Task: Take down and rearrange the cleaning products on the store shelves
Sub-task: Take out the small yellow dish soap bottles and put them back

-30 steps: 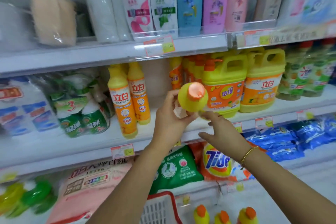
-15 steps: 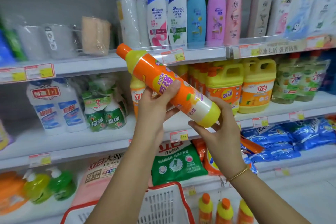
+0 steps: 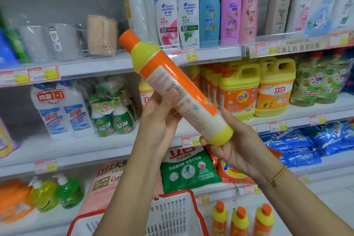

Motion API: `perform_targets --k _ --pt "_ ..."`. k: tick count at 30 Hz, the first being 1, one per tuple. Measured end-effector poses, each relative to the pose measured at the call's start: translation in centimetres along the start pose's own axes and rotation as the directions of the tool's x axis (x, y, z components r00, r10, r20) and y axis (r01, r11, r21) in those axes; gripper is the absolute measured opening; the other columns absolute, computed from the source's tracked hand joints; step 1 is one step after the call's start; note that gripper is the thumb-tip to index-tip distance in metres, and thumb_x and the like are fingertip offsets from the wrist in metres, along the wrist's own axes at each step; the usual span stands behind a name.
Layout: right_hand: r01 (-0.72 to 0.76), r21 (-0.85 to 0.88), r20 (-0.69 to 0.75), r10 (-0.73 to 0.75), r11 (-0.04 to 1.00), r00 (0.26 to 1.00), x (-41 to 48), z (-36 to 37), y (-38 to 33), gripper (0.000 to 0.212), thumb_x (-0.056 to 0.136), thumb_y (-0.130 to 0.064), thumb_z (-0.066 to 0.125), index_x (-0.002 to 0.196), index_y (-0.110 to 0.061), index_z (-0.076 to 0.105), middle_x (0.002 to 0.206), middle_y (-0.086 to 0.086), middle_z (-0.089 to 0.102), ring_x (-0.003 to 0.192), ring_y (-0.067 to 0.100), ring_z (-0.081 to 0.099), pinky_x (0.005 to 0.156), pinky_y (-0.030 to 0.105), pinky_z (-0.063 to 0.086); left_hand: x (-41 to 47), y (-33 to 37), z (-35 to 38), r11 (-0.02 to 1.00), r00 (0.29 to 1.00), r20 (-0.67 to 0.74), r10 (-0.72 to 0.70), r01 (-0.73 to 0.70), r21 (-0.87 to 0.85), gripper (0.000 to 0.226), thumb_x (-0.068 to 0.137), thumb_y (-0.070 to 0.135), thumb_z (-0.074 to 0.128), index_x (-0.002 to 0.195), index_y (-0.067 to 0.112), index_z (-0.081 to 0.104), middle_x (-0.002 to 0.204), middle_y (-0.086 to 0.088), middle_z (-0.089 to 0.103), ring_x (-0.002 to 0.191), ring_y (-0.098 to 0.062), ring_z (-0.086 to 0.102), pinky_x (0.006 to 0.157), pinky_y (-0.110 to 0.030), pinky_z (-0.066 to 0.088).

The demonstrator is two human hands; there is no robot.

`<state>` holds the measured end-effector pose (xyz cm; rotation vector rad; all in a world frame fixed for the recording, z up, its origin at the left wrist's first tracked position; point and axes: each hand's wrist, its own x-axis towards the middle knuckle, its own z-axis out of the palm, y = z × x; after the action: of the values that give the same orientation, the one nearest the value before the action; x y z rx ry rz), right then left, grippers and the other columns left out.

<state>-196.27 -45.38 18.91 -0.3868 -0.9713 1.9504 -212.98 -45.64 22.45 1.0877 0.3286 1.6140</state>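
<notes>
Head view:
Bottle (image 3: 178, 90): orange-and-yellow, up in front of the shelves (image 3: 115, 67), tilted with the cap up-left; label's kinda too blurry to read.
Left hand (image 3: 161, 120): wrapped round the middle.
Right hand (image 3: 241, 147): fingers curled round the yellow base.
Basket (image 3: 172, 214): down below the arms.

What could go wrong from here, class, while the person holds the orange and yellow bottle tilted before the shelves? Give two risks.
The bottle is tilted, with left grip and right grip only on its lower half; it might slip and drop toward the red basket. Its orange cap looks close to the upper shelf edge; a swing could knock the shampoo bottles.
</notes>
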Motion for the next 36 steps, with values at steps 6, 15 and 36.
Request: perform_targets --k 6,15,36 --pt "0.040 -0.544 -0.181 -0.163 0.838 0.970 -0.4 -0.2 -0.4 0.036 0.077 -0.043 0.060 0.102 -0.018 0.069 0.097 0.005 0.072 0.084 0.019 0.068 0.065 0.028 0.056 -0.1 -0.6 -0.6 0.990 0.986 -0.166 0.016 0.007 0.138 0.041 0.062 0.023 0.072 0.101 0.013 0.065 0.087 0.002 0.073 0.079 -0.011 0.069 0.066 -0.025 0.055" --pt "-0.008 -0.999 0.016 -0.499 -0.046 0.866 1.0 0.0 2.8 0.070 0.063 -0.036 0.083 0.120 -0.030 0.043 0.107 -0.009 0.053 0.087 0.009 0.058 0.066 0.020 0.049 -0.4 -3.3 -1.3 0.844 0.912 -0.410 -0.012 0.229 0.486 0.041 0.067 0.021 0.082 0.103 0.015 0.063 0.089 0.000 0.074 0.077 -0.013 0.073 0.068 -0.029 0.059" --pt "-0.475 -0.188 0.075 0.494 0.860 0.866 -0.6 -1.6 0.5 0.045 0.091 -0.033 0.045 0.122 -0.001 0.052 0.100 0.023 0.065 0.087 0.033 0.067 0.073 0.040 0.058 0.8 -4.2 -7.5 0.871 0.823 -0.332 -0.461 0.492 0.010 0.071 0.073 0.037 0.063 0.134 0.005 0.047 0.112 -0.016 0.066 0.085 -0.026 0.071 0.058 -0.040 0.059"
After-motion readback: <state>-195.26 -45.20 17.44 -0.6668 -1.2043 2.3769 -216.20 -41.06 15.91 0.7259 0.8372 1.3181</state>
